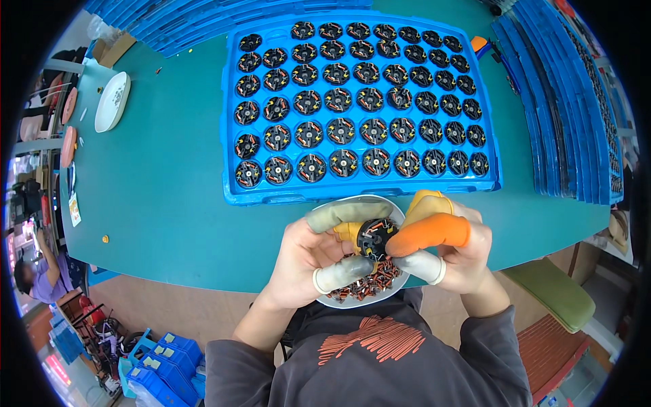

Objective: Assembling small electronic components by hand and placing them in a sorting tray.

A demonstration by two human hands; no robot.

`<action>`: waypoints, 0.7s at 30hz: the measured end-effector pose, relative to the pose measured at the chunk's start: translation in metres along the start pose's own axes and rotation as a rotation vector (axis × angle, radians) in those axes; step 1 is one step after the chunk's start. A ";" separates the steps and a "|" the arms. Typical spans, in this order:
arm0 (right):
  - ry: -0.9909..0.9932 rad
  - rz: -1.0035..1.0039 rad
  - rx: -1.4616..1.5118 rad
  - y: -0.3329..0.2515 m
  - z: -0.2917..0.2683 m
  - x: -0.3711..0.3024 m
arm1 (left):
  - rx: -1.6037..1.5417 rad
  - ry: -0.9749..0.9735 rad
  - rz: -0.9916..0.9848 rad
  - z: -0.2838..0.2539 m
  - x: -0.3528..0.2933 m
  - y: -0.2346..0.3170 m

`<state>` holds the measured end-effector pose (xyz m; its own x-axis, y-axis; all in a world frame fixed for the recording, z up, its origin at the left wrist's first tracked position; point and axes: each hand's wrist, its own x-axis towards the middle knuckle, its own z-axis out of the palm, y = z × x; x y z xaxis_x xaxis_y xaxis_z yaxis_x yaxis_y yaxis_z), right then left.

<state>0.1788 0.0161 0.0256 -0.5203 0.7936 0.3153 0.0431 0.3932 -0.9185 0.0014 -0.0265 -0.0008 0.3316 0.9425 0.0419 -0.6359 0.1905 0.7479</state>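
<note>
My left hand (pixel 298 256), with rubber finger cots on its fingers, grips a round black component (pixel 373 239) that carries small wire, copper-coloured and yellow parts. My right hand (pixel 461 243) wears orange, yellow and whitish finger cots. Its thumb and index finger pinch together at the component's right edge; whatever lies between them is hidden. Directly beneath both hands is a white bowl (pixel 403 283) of small copper-and-black pieces (pixel 369 285). Beyond it, a blue tray (pixel 366 190) holds rows of similar round black components (pixel 344 163), with one slot at the back left bare.
Stacked blue trays stand at the right (pixel 549 102) and along the back left (pixel 183 27). A white dish (pixel 112 102) sits on the green table (pixel 163 224) at left. Tools with orange and blue handles (pixel 498 57) lie behind the tray. Another person (pixel 51 271) is far left.
</note>
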 end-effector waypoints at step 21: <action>0.036 -0.121 -0.201 -0.002 0.001 0.001 | -0.026 0.003 -0.027 0.001 0.003 0.000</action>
<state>0.1775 0.0153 0.0277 -0.5017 0.7495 0.4319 0.1528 0.5682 -0.8085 0.0030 -0.0243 -0.0002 0.3471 0.9376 0.0199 -0.6443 0.2230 0.7316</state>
